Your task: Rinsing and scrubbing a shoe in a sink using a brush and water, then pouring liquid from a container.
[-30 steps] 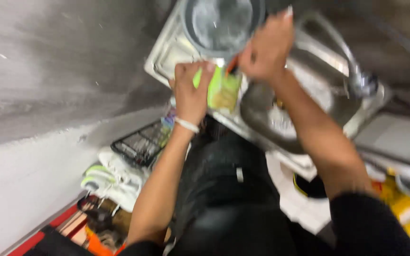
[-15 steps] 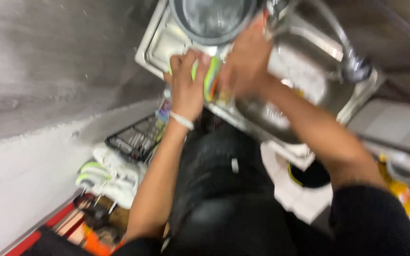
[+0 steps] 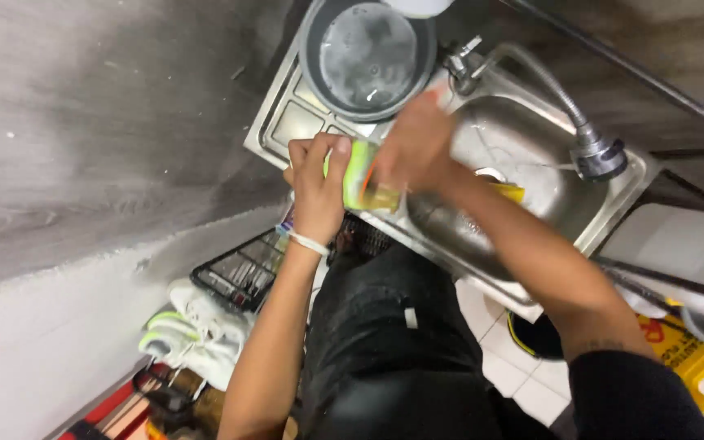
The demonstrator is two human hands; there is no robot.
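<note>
Left hand (image 3: 317,175) grips the left side of a yellow-green sponge (image 3: 360,175), fingers curled round its edge, white band on the wrist. Right hand (image 3: 417,147) is blurred, pressed against the sponge's right side; fingers look closed on it, but whether it truly grips cannot be told. Sponge sits between the two hands, touching both, upright on its edge, held above the front rim of the steel sink (image 3: 613,204), at the boundary between basin and drainboard.

Relative to the sink: a grey round pot (image 3: 367,57) with water in it stands on the drainboard, on the far side from the person, near the hands but apart from them. Flexible tap (image 3: 592,151) arches over the basin, its head above the basin's right part. A small yellow item (image 3: 511,193) lies in the basin, just right of the right forearm. Below the sink's left end, a black wire rack (image 3: 242,273) and white shoes (image 3: 197,330) on the floor. A yellow sign (image 3: 698,363) lies past the sink's right end.
</note>
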